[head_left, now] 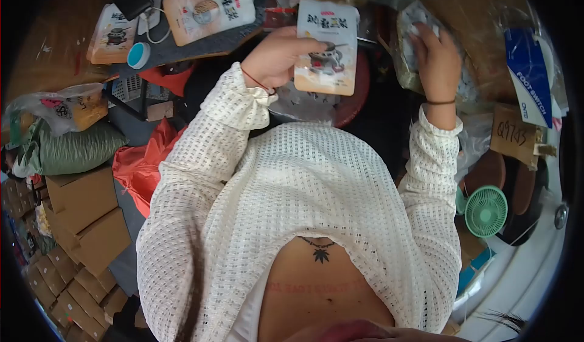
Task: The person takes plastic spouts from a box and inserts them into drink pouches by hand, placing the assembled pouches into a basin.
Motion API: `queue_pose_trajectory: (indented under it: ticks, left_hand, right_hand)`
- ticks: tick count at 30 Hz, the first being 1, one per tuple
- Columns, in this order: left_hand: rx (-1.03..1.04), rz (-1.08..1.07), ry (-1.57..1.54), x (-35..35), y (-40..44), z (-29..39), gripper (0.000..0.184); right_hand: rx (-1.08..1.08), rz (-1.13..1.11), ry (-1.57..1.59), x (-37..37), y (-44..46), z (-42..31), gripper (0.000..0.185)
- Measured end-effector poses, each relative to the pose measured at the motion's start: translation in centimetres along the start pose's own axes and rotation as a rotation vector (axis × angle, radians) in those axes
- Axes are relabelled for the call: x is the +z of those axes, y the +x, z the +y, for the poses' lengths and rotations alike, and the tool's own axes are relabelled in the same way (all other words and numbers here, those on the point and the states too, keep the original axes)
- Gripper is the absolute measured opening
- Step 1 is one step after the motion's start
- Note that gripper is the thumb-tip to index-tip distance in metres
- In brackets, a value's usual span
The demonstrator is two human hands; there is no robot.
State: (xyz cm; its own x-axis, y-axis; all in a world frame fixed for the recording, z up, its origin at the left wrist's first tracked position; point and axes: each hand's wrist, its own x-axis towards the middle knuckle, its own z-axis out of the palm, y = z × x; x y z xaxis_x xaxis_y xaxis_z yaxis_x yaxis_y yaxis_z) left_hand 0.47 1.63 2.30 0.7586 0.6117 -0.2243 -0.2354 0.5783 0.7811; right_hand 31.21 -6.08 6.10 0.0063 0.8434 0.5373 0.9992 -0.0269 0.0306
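Observation:
My left hand (272, 57) is closed on a printed stand-up pouch (326, 22), white on top and orange at the base, with a pot picture and dark lettering. The thumb lies across its front and the other fingers are behind it. The pouch is upright, its print facing me. My right hand (439, 62) is over a container (409, 68) of small whitish, clear-wrapped packets. Its fingers are bent down among them, and whatever they pinch is hidden.
At the upper left, a dark tabletop (210, 45) bears more pouches (210, 10), a blue-lidded round tub (139, 56) and a white cable. A blue foot switch box (528, 77), a carton (514, 129) and a green fan (485, 211) are at right. Cardboard boxes (85, 196) are stacked at left.

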Motion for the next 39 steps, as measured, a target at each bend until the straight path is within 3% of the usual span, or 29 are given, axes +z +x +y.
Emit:
queue_pose_trajectory:
  ticks: [3,4,5,7,8,9,11,14,16,17,18,19,21,22,23,25,32,36,39]
  left_hand:
    - [0.014,0.04,-0.019,0.2,0.1,0.1,0.033]
    - [0.213,0.077,0.187,-0.1,0.2,-0.1,0.045]
    - [0.317,0.382,0.462,-0.5,-0.8,-0.5,0.063]
    - [0.709,0.838,0.963,-3.0,-1.7,1.3,0.075]
    - [0.948,0.952,1.384,-5.8,-2.6,2.4,0.076]
    - [0.921,1.087,1.782,-6.3,-4.2,3.3,0.075]
    - [0.689,0.821,2.172,-8.5,-6.1,1.9,0.055]
    - [0.658,0.608,2.076,-7.7,-7.9,0.9,0.032]
    - [0.722,0.622,1.7,-7.9,-8.3,1.2,0.025]
    - [0.744,0.626,1.508,-7.7,-8.3,1.2,0.023]
    - [0.545,0.669,1.177,-5.3,-8.7,2.3,0.02]
    - [0.553,0.52,0.643,-4.4,-8.3,1.7,0.018]
    - [0.456,0.452,0.722,-2.9,-8.3,1.6,0.019]
    - [0.42,0.377,0.724,-1.9,-8.3,1.3,0.017]
    - [0.387,0.303,0.726,-0.9,-7.9,0.8,0.015]
    - [0.336,0.285,0.771,0.4,-6.7,-0.6,0.015]
    - [0.346,0.247,0.828,2.7,-6.2,-2.1,0.018]
    - [0.295,0.198,0.834,2.5,-6.4,-2.2,0.02]
    - [0.226,0.184,0.659,2.2,-6.2,-3.2,0.021]
  right_hand:
    - [0.002,0.084,-0.039,-0.2,0.2,-0.9,0.023]
    - [-0.006,0.155,-0.042,0.2,0.0,-0.6,0.023]
    - [-0.012,0.224,-0.046,0.4,0.0,-0.5,0.023]
    - [-0.01,0.231,-0.045,0.0,-0.3,-0.5,0.024]
    - [-0.009,0.23,-0.05,-0.2,-0.4,-0.4,0.024]
    - [0.0,0.245,-0.009,-0.4,-0.5,-0.2,0.026]
    - [0.018,0.27,0.067,-0.6,-0.7,0.2,0.03]
    - [0.085,0.227,0.258,-0.8,-0.9,0.8,0.029]
    - [0.311,0.183,0.758,-1.3,-1.2,-0.3,0.026]
    - [0.425,0.16,1.004,-1.7,-1.2,-0.5,0.025]
    - [0.487,0.09,1.103,-2.2,-1.5,0.2,0.024]
    - [0.453,0.129,1.024,-2.4,-1.6,0.3,0.023]
    - [0.382,0.195,0.864,-2.3,-1.3,-0.1,0.023]
    - [0.118,0.257,0.573,-2.6,-0.9,-0.6,0.019]
    - [0.068,0.161,0.505,-3.3,-1.0,-1.8,0.019]
    - [-0.087,-0.047,0.616,-5.1,-0.9,-5.5,0.019]
    - [-0.169,-0.164,0.95,-6.5,-0.6,-8.3,0.016]
    - [0.406,-0.369,1.577,-4.7,-1.9,-7.6,0.022]
    - [0.458,-0.344,1.977,-3.0,-2.2,-7.1,0.022]
